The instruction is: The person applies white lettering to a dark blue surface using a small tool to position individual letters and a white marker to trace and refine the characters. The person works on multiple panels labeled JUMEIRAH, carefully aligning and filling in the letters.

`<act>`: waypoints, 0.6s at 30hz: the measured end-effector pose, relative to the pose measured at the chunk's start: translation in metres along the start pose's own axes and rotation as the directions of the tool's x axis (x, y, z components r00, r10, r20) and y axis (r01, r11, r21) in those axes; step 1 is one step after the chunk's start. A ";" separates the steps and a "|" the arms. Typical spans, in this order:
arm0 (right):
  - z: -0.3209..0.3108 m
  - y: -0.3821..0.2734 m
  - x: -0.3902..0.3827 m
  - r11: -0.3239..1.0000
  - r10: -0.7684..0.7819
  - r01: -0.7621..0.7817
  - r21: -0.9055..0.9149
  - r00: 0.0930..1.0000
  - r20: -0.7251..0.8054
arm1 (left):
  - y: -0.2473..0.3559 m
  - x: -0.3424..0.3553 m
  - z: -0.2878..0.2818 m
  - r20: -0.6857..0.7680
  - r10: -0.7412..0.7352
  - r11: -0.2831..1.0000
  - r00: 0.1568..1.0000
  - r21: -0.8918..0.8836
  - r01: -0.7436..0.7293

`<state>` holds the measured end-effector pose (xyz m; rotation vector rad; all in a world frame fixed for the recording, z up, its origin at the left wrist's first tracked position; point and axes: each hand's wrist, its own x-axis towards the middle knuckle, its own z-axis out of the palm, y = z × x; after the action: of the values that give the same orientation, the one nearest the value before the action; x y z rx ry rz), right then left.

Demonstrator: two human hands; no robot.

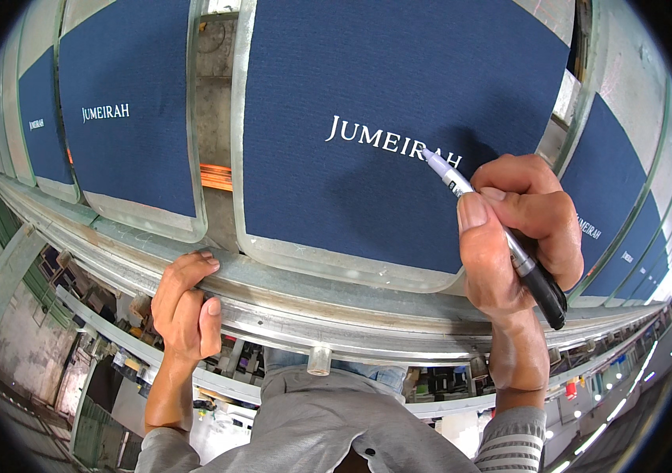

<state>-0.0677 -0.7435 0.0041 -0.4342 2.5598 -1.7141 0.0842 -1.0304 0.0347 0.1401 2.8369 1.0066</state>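
Observation:
Between the thumb and fingers of my right hand (521, 217) is a marker pen (519, 256) with a pale barrel and a black rear end. Its light tip meets the white printed lettering on a dark blue fabric panel (312, 201), over the right part of the word. That panel lies flat on a pale, round-cornered board (336, 266). My left hand (185, 303) is closed over the metal rail (265, 296) along the front edge, left of the panel. Its curled fingers rest on the rail's top.
More blue panels on boards lie in a row, one (131, 158) to the left and another (600, 173) to the right. Orange strips (215, 177) show in the gap left of the middle board. A round metal stub (319, 360) juts from the rail towards my body.

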 end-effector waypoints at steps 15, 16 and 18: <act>0.003 0.001 -0.001 1.000 -0.006 0.006 0.011 1.000 -0.014 | 0.003 0.002 0.000 0.017 -0.007 1.000 1.000 0.019 0.007; 0.003 0.001 -0.001 1.000 -0.005 0.005 0.016 1.000 -0.018 | 0.003 0.002 0.000 0.016 -0.006 1.000 1.000 0.019 0.006; 0.003 0.001 -0.002 1.000 -0.007 0.008 0.021 1.000 -0.025 | 0.003 0.002 0.000 0.019 -0.004 1.000 1.000 0.021 0.004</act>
<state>-0.0656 -0.7454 0.0012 -0.4251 2.5572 -1.7589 0.0823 -1.0282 0.0364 0.1449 2.8304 0.9697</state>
